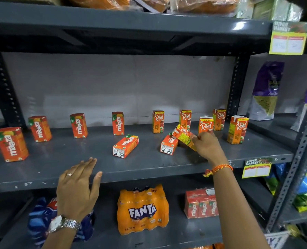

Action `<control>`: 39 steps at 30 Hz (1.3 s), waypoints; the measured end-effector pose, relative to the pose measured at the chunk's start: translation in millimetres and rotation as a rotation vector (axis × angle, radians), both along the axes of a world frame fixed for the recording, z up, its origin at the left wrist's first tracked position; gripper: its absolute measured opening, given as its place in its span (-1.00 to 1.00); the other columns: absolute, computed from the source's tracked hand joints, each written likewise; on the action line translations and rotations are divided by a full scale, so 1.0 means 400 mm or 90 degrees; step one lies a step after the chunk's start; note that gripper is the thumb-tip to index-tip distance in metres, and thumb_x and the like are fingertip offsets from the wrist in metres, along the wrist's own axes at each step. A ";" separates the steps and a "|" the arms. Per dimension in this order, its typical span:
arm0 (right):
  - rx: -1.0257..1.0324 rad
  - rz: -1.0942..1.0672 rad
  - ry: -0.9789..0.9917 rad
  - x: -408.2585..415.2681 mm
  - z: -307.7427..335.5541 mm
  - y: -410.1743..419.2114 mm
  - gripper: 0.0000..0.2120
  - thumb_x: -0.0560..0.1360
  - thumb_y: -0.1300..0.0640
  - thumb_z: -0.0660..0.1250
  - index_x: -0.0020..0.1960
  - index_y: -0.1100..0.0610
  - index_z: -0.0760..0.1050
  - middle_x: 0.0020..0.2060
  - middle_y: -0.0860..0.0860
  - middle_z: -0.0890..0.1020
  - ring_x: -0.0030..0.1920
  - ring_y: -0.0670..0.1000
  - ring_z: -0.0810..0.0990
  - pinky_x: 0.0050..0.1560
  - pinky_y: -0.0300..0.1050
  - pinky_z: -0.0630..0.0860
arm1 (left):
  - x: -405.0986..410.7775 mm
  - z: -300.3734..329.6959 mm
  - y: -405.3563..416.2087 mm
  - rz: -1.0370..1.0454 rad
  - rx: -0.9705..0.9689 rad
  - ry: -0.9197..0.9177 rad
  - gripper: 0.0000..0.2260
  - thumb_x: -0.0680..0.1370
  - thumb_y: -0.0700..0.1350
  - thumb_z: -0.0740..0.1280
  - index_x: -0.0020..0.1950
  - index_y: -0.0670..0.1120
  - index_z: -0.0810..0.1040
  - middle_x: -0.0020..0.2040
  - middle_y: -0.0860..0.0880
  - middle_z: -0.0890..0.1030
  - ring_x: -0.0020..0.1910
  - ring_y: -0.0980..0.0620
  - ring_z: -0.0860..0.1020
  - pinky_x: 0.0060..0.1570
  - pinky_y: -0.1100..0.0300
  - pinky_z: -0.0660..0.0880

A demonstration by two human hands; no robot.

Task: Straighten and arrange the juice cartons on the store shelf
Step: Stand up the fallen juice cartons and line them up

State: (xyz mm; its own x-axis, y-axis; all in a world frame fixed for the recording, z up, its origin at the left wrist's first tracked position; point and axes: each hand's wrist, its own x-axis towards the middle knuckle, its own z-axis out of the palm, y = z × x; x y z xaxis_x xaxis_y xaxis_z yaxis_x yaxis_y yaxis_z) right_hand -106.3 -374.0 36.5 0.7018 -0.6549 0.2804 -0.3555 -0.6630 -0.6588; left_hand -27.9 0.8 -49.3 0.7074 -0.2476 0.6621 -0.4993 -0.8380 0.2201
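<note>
Step in hand: the right hand [205, 146] has its fingers closed round a tilted Real carton [184, 136]; by my reading it is being stood upright.
Doing it well: turn the tilted Real carton until its printed face looks outward, set its base flat on the shelf [149, 169], then let go only once it stands without leaning. Lift it clear of the fallen Maaza carton [169, 145] that it appears to touch at its 8 o'clock, so that one is not dragged along.
Right hand: closed on the carton's lower end, thumb and fingertips pinching the sides.
Left hand: the left hand [78, 186] is flat and open, holding nothing, fingers resting over the shelf's front edge at about 7 o'clock from the middle of the shelf.
Where the cartons are: five Real cartons [205, 125] stand upright towards 2 o'clock; four Maaza cartons [78, 125] stand well apart from 9 to 12 o'clock; another lying Maaza carton [125, 146] rests on its side near the centre.
Look of the cartons: small orange boxes, crisp-edged, white brand lettering; the lying ones show white ends with black marks.
Risk: the standing Real cartons are near the wrist, and a wide swing could tip them.
</note>
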 end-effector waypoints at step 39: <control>0.202 0.045 -0.142 0.026 -0.006 0.043 -0.60 0.56 0.13 0.34 0.38 0.14 0.40 0.29 0.08 0.57 0.34 0.14 0.53 0.30 0.13 0.47 | -0.008 0.002 -0.007 0.028 0.009 0.008 -0.43 0.60 0.19 0.05 0.32 -0.14 0.61 0.26 -0.15 0.65 0.26 -0.19 0.61 0.28 -0.17 0.42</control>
